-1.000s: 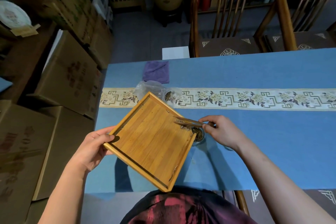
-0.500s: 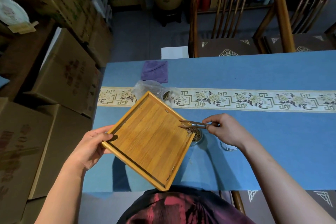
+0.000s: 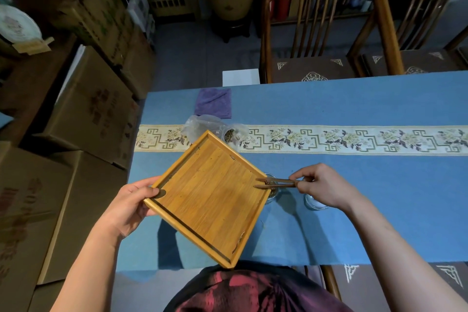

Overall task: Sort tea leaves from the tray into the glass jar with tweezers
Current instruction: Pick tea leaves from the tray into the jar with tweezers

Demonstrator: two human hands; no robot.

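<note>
My left hand (image 3: 131, 206) grips the left corner of a square bamboo tray (image 3: 210, 195) and holds it tilted above the blue table. The tray's right corner hangs over a small glass jar (image 3: 272, 191) that holds dark tea leaves and is mostly hidden by the tray. My right hand (image 3: 325, 189) pinches wooden tweezers (image 3: 274, 183), whose tips lie over the tray's right corner above the jar. A few tea scraps cling along the tray's edges.
A round glass lid (image 3: 315, 204) lies under my right hand. A clear plastic bag (image 3: 202, 125) with tea and a purple cloth (image 3: 214, 102) lie beyond the tray on the table. Cardboard boxes (image 3: 83, 114) stand to the left, wooden chairs (image 3: 316, 35) across the table.
The tweezers' tips have shifted slightly along the tray's right corner over the jar. The tray has stayed tilted in my left hand, barely moved.
</note>
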